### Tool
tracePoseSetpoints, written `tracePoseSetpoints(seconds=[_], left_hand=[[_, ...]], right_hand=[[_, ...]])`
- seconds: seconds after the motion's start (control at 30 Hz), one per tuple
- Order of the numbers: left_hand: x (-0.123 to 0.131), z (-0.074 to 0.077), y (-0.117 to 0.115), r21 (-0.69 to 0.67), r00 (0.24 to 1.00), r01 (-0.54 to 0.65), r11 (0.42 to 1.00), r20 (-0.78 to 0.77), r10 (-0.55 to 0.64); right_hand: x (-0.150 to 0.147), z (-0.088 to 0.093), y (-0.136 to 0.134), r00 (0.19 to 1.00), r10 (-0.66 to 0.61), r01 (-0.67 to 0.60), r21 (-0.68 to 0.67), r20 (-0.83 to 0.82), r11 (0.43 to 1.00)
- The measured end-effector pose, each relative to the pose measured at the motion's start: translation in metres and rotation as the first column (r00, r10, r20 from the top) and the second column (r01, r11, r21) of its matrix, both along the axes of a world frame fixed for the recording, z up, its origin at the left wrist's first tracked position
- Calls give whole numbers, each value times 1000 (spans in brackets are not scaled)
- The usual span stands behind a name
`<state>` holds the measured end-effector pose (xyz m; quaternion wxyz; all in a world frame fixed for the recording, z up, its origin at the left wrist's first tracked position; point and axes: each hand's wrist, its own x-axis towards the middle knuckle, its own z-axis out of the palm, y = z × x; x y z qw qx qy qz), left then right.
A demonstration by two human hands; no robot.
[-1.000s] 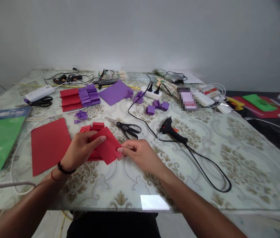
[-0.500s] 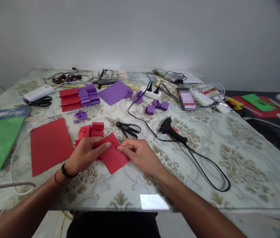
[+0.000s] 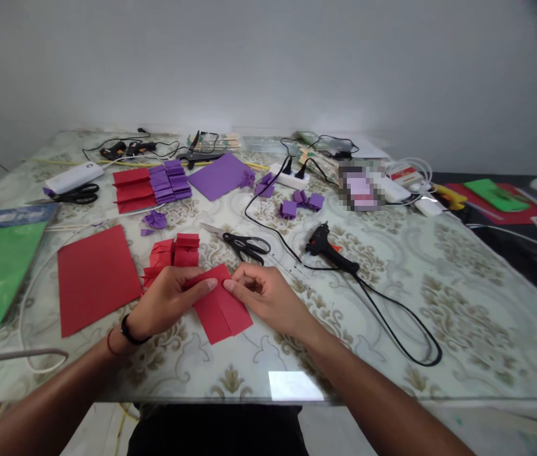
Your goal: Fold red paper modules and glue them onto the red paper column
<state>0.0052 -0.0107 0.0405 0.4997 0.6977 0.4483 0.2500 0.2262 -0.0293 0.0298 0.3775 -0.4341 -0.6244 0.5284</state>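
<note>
A small piece of red paper (image 3: 221,311) is held between both hands above the near part of the table, and a crease or folded edge runs down its middle. My left hand (image 3: 171,301) pinches its left side, thumb on top. On the opposite side, my right hand (image 3: 271,294) grips the upper right edge between thumb and curled fingers. Several folded red paper pieces (image 3: 185,250) lie just behind my left hand, partly hidden by it. To the left rests a larger red sheet (image 3: 97,278). Black-handled scissors (image 3: 244,246) lie open beyond my hands.
A black glue gun (image 3: 330,250) with a looping cord lies to the right. Folded purple pieces (image 3: 288,209) and a power strip (image 3: 290,177) are farther back. At the left are a green paper pack (image 3: 2,266), a white power bank (image 3: 75,178) and a second pair of scissors (image 3: 81,194).
The red paper has turned in my hands and its lower end has come slightly nearer. Its middle crease now shows more clearly. My left hand has shifted a little to the right.
</note>
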Motion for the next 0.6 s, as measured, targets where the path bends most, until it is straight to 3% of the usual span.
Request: tracePoseSetpoints(seconds=[0.13, 0.6], left_hand=[[1, 0, 0, -1, 997, 77, 997, -9, -77], [0, -2, 1, 9, 984, 176, 984, -34, -176]], right_hand=[[0, -1, -1, 1000, -10, 9, 55, 19, 998], [1, 2, -2, 998, 36, -41, 94, 49, 995]])
